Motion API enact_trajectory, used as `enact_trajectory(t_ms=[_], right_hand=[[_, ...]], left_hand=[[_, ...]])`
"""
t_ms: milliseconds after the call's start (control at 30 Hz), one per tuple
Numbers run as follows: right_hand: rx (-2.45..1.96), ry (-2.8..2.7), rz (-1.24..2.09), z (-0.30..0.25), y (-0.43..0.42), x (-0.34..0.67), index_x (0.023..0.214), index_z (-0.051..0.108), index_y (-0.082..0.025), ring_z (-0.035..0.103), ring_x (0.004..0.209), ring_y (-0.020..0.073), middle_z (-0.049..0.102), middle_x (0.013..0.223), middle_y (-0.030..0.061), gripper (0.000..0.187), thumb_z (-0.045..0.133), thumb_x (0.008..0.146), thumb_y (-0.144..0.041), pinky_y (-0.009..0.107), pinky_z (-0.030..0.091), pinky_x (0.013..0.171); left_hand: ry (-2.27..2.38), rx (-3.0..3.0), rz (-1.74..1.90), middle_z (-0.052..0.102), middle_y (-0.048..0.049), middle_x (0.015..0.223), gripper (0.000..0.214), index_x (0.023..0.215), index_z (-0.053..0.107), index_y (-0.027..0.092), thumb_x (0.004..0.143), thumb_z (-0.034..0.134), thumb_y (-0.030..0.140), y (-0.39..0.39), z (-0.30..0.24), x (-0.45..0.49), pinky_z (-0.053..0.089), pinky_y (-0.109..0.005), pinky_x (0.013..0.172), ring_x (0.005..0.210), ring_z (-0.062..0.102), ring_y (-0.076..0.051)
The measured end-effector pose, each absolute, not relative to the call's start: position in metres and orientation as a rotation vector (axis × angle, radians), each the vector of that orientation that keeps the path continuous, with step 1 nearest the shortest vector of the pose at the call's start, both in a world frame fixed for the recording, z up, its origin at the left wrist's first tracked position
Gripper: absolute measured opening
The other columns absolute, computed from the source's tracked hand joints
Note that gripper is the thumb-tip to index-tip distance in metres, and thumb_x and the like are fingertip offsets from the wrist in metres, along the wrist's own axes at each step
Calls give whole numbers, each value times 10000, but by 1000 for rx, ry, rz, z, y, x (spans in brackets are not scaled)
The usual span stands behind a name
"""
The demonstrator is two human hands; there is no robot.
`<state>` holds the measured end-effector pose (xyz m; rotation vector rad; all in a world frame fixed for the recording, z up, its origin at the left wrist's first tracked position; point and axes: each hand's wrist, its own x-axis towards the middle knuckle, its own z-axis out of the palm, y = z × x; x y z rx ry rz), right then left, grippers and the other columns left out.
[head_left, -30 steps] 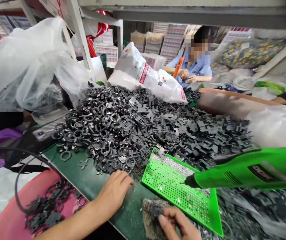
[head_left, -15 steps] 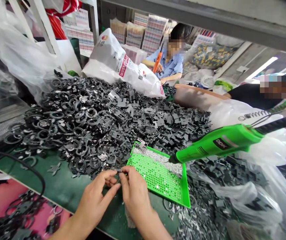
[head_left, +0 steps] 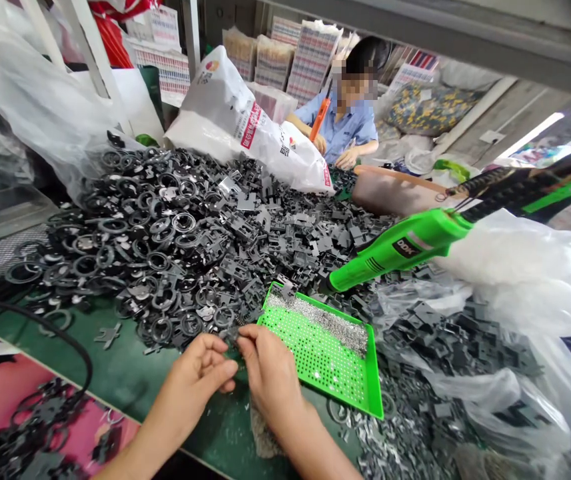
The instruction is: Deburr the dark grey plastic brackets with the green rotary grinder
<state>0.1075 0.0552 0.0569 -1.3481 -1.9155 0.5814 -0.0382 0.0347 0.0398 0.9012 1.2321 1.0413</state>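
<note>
My left hand (head_left: 200,373) and my right hand (head_left: 268,370) meet over the green table (head_left: 130,373) at the near edge of a big pile of black plastic rings and clips (head_left: 190,233). Both hands pinch one small dark part (head_left: 230,335) between their fingertips. Just right of my right hand lies a green perforated tray (head_left: 325,363) with small silvery screws heaped along its far side. A green electric screwdriver (head_left: 400,247) hangs on a coiled cord above the tray, its tip pointing down at the tray's far edge.
A pink tub (head_left: 10,420) with black parts sits at the lower left, crossed by a black cable (head_left: 65,333). Clear bags of parts (head_left: 490,320) fill the right. A white printed sack (head_left: 245,127) lies behind the pile. A person in a blue shirt (head_left: 348,123) works at the far side.
My right hand moved left from the grey pad to meet my left hand, and both now pinch a small part. The green screwdriver swung up and away to the right.
</note>
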Motion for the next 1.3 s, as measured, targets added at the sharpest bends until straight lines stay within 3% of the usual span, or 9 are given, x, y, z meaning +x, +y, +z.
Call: enact_trajectory(t_ms=[100, 233, 367, 567, 867, 1167, 1300], right_hand=[[-1351, -1899, 529, 57, 63, 107, 998, 556, -180, 669, 738, 200, 705, 852, 87, 204, 367, 962, -249, 289, 479, 660], [-1453, -1839, 786, 62, 71, 102, 1048, 530, -184, 634, 584, 170, 685, 706, 20, 175, 392, 960, -250, 264, 436, 568], [-1440, -1664, 903, 71, 68, 108, 940, 576, -192, 600, 706, 161, 649, 800, 33, 156, 469, 922, -303, 263, 433, 631], [-1346, -1160, 1452, 81, 43, 127, 806, 569, -181, 494, 529, 100, 543, 620, -32, 324, 621, 817, -501, 191, 369, 459], [-1414, -973, 1424, 73, 23, 122, 737, 566, -164, 458, 469, 80, 552, 561, -29, 452, 678, 725, -601, 183, 379, 438], [-1406, -854, 1327, 58, 11, 118, 733, 569, -167, 490, 475, 81, 566, 579, -20, 436, 673, 748, -590, 183, 413, 437], [-1421, -813, 1168, 47, 2, 110, 739, 567, -181, 544, 516, 101, 582, 608, -10, 393, 656, 783, -561, 199, 450, 467]], left_hand=[[1223, 796, 1049, 580, 61, 553, 339, 784, 554, 199, 669, 774, 430, 38, 44, -37, 485, -226, 510, 503, 617, -135], [1249, 772, 1108, 602, 50, 617, 389, 759, 543, 199, 611, 816, 432, 37, 46, -37, 511, -236, 593, 582, 633, -134], [1262, 730, 1143, 605, 51, 614, 395, 748, 552, 195, 584, 837, 413, 37, 49, -39, 516, -238, 598, 579, 629, -132], [1284, 744, 1192, 645, 38, 630, 371, 759, 553, 192, 599, 825, 386, 32, 45, -38, 529, -230, 602, 594, 639, -132], [1387, 914, 1234, 690, 3, 646, 299, 735, 567, 201, 627, 785, 374, 21, 40, -31, 544, -221, 581, 602, 659, -149], [1287, 709, 1210, 641, 50, 620, 408, 786, 546, 195, 641, 812, 467, 22, 45, -22, 527, -205, 605, 605, 652, -124], [1209, 528, 1175, 631, 57, 632, 479, 788, 542, 188, 583, 848, 494, 22, 54, -12, 525, -213, 635, 622, 646, -117]])
